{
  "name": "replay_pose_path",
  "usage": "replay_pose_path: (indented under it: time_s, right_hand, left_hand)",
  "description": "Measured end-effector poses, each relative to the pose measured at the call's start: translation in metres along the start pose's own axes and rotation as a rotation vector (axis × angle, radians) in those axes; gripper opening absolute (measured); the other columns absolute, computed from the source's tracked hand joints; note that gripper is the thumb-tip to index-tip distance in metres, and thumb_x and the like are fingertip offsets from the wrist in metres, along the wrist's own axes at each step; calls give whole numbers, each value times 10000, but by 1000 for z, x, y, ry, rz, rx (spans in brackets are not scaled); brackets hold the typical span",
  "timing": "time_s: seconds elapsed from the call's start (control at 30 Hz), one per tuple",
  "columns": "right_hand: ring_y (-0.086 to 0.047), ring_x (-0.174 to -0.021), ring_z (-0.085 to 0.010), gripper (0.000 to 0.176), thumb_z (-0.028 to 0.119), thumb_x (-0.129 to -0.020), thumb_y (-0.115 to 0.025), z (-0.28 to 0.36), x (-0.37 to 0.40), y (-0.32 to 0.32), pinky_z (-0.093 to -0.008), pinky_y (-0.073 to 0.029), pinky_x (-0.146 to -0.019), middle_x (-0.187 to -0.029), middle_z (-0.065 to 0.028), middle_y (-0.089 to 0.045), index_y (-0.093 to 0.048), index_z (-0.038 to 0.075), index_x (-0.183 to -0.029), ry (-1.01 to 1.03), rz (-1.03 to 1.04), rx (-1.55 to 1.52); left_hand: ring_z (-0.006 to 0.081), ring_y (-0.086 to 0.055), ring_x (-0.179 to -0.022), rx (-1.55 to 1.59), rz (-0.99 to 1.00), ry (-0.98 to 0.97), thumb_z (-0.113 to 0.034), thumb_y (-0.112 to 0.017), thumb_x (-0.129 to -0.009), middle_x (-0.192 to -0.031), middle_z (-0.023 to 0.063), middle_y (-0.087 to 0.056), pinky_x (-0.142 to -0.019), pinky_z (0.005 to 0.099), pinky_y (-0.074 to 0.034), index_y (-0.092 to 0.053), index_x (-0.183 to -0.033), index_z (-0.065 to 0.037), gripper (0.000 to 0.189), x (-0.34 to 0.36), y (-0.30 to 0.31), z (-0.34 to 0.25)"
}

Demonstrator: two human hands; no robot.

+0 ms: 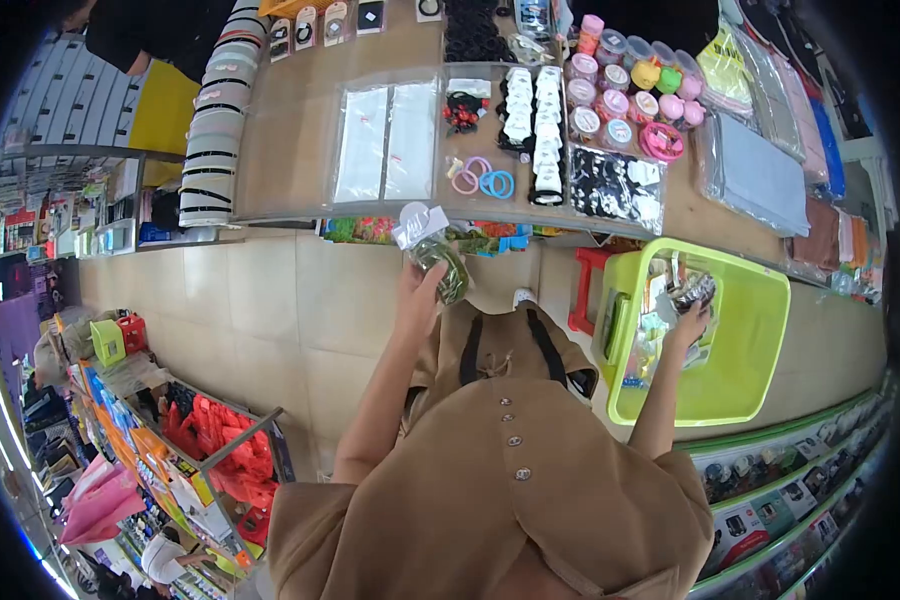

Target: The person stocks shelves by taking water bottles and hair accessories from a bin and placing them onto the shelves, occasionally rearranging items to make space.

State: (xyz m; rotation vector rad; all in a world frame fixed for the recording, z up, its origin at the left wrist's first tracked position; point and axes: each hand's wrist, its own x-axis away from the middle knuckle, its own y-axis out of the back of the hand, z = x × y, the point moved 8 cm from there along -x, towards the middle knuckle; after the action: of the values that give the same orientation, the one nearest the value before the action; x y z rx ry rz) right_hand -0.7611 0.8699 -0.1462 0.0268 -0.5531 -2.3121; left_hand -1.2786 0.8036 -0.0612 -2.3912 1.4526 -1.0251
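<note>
My left hand point(420, 292) is closed on a clear packet point(448, 272) with dark green contents and a white tag at its top, held in front of the table's near edge. On the right, my right hand point(692, 322) reaches into a yellow-green plastic bin point(755, 345). Its fingers are closed on a dark, shiny packet point(694, 289). Beneath that hand, other packaged goods point(652, 335) lie in the bin's left part. The exact contents of both held packets are too small to make out.
A display table point(288, 150) ahead bears headbands, hair ties, lidded jars point(615, 103) and folded bagged cloths point(760, 170). A red stool point(587, 290) stands left of the bin. Shelves line the lower right; a rack with red bags point(232, 440) stands lower left. People are partly visible.
</note>
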Motion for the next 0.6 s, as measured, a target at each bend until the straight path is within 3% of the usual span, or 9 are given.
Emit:
replay_pose_path:
  time_s: [0.03, 0.1, 0.27, 0.33, 0.4, 0.47, 0.57, 0.6]
  right_hand:
    - [-508, -1004, -238, 439, 202, -892, -494, 15, 8, -6, -344, -381, -886, -1141, -170, -512, -397, -41, -1244, 8, -7, -1]
    - [-475, -1068, -232, 502, 225, -887, -515, 45, 30, -34, -337, -358, -925, -1201, -161, -477, -364, -42, -1285, 48, 164, -280]
    - [-398, -1157, -184, 504, 196, -885, -526, 142, 135, -154, -294, -305, -979, -1280, -119, -413, -357, -49, -1292, -25, 327, -122]
    - [-442, -1083, -156, 479, 168, -877, -533, 150, 178, -224, -277, -342, -933, -1210, -98, -469, -376, -31, -1284, -79, 513, -419]
    - [-479, -960, -112, 449, 155, -869, -549, 211, 241, -274, -241, -383, -844, -1092, -61, -524, -408, -9, -1262, -7, 790, -350]
    - [-481, -847, -71, 401, 128, -872, -546, 241, 282, -310, -205, -392, -756, -977, -18, -542, -433, 5, -1237, 142, 901, -250]
    - [-484, -832, -63, 404, 99, -871, -547, 265, 327, -349, -196, -394, -742, -947, 0, -543, -422, 7, -1244, 83, 1047, -413]
    - [-495, -852, -63, 416, 96, -868, -550, 276, 339, -358, -196, -401, -782, -970, -6, -551, -413, 12, -1251, 62, 1082, -423]
  left_hand:
    - [260, -557, -1032, -41, 42, -38, -16, -459, -853, -1176, 180, -519, -859, 364, -471, -407, -1174, 18, 327, -12, 0, -8]
    - [269, -554, -1037, 28, 59, -9, -16, -456, -851, -1184, 184, -513, -862, 371, -472, -410, -1176, 4, 328, -31, 4, -21]
    - [309, -532, -1064, 135, 148, 29, -65, -474, -839, -1196, 193, -503, -882, 432, -467, -414, -1181, -18, 350, -74, 34, -70]
    - [317, -527, -1069, 148, 162, 37, -82, -473, -839, -1193, 194, -504, -888, 440, -461, -411, -1187, -15, 360, -87, 49, -90]
    - [324, -523, -1074, 145, 189, 57, -100, -473, -839, -1191, 195, -506, -893, 449, -456, -409, -1193, -12, 370, -97, 61, -108]
    - [343, -499, -1103, 102, 229, 86, -121, -464, -840, -1202, 205, -492, -912, 481, -435, -382, -1228, -24, 408, -103, 66, -122]
    - [355, -455, -1154, 246, 297, 127, -150, -498, -826, -1245, 218, -450, -928, 520, -407, -331, -1277, -61, 489, -106, 69, -143]
    - [358, -396, -1209, 296, 343, 149, -217, -575, -791, -1322, 207, -374, -943, 531, -382, -254, -1328, -127, 632, -109, 71, -146]
